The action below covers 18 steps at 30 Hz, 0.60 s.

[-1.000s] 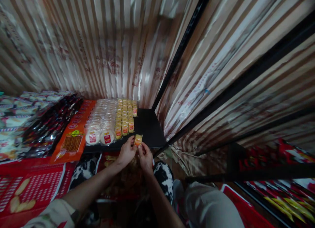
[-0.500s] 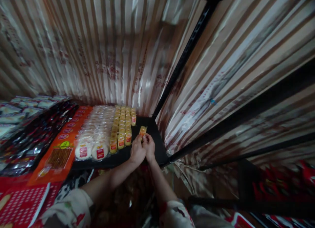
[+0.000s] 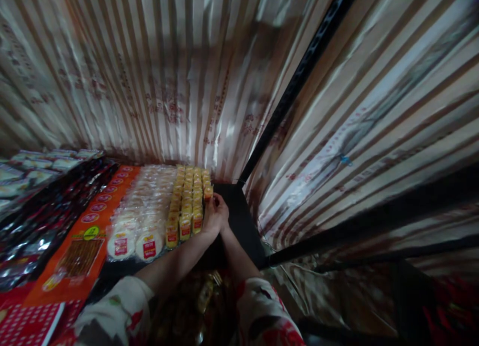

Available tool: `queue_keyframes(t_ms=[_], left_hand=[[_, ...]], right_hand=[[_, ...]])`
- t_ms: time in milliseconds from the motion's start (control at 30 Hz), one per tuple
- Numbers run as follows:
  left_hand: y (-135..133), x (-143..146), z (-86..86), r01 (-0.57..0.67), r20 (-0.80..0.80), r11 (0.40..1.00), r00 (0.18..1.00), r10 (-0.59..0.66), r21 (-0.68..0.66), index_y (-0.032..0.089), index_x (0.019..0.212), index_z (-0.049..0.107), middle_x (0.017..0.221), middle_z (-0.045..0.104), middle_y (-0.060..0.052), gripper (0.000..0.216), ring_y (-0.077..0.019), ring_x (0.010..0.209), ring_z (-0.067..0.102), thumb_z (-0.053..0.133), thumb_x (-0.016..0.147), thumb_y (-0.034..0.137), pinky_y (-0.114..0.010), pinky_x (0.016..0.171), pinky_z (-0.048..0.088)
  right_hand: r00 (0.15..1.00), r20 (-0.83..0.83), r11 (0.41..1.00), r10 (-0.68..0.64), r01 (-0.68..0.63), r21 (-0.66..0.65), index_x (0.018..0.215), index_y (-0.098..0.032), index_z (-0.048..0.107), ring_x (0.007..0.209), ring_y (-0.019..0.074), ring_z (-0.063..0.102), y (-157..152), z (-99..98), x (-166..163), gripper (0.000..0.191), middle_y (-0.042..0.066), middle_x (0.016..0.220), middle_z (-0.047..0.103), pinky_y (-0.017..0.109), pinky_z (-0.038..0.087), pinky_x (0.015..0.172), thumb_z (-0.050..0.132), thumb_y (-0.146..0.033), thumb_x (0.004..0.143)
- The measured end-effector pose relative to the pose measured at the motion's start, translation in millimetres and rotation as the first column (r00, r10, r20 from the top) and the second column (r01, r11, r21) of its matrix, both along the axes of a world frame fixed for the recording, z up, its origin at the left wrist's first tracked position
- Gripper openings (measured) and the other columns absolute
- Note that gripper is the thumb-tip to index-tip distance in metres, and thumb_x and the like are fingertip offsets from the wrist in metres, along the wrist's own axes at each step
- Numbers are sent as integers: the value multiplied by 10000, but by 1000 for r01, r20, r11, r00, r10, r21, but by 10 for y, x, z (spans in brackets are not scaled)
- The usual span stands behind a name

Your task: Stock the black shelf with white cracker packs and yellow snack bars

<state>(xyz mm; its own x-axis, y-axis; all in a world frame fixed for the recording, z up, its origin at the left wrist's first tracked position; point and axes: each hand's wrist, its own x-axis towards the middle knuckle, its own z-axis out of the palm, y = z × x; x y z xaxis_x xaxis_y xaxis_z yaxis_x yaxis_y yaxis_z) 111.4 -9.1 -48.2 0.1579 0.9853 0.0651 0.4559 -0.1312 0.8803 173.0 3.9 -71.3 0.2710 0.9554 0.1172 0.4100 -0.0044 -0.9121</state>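
My left hand and my right hand meet at the right side of the rows of small yellow snack packs. Between their fingertips is one yellow snack pack with a red label, at the near end of the rightmost, shorter row. Both hands are closed round its near side, and the fingers partly hide it. The packs stand in straight rows on a black shelf. Left of them lie rows of round white snacks in clear wrappers with red labels.
Orange snack bags, dark shiny packets and pale packets line the shelf leftward. A black metal post rises at the back corner before striped plastic sheeting. Wrapped goods lie below my forearms.
Both hands have moved forward and slightly left with the yellow snack pack, from above the bare shelf to the end of the rightmost row. The view has shifted a little.
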Motion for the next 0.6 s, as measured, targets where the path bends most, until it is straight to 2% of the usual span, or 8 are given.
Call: queue_keyframes(t_ms=[233, 433, 500, 600], left_hand=[[104, 136, -37, -12, -27, 999, 1000, 13, 44, 149, 1179, 573, 1253, 560, -137, 366, -300, 1288, 393, 477, 825, 163, -468, 1068, 346], [172, 386, 51, 30, -100, 991, 995, -17, 127, 184, 1208, 513, 1281, 502, -101, 375, -242, 1147, 501, 535, 865, 336, -492, 962, 421], [173, 409, 60, 45, -131, 986, 991, -24, 160, 180, 1201, 510, 1261, 509, -94, 375, -223, 1098, 527, 527, 870, 357, -465, 922, 452], [155, 375, 59, 72, -185, 975, 982, -32, 212, 169, 1184, 517, 1208, 538, -91, 366, -208, 1040, 555, 529, 869, 355, -435, 871, 485]], right_hand=[[994, 107, 1000, -28, 29, -12, 1085, -247, 604, 943, 163, 593, 109, -83, -2, 336, 11, 1036, 660, 271, 459, 857, 487, -234, 771], [978, 195, 997, -75, 72, 22, 1054, -161, 632, 1009, 193, 568, 152, -150, -13, 336, 82, 1050, 644, 303, 424, 918, 487, -186, 751], [980, 175, 995, -91, 82, 58, 1093, -158, 621, 1056, 203, 552, 157, -182, -14, 371, 82, 1088, 640, 327, 407, 956, 486, -185, 748], [997, 56, 985, -62, 52, 165, 1137, -190, 608, 1089, 199, 549, 158, -235, -24, 405, 58, 1154, 631, 343, 403, 989, 486, -199, 751]])
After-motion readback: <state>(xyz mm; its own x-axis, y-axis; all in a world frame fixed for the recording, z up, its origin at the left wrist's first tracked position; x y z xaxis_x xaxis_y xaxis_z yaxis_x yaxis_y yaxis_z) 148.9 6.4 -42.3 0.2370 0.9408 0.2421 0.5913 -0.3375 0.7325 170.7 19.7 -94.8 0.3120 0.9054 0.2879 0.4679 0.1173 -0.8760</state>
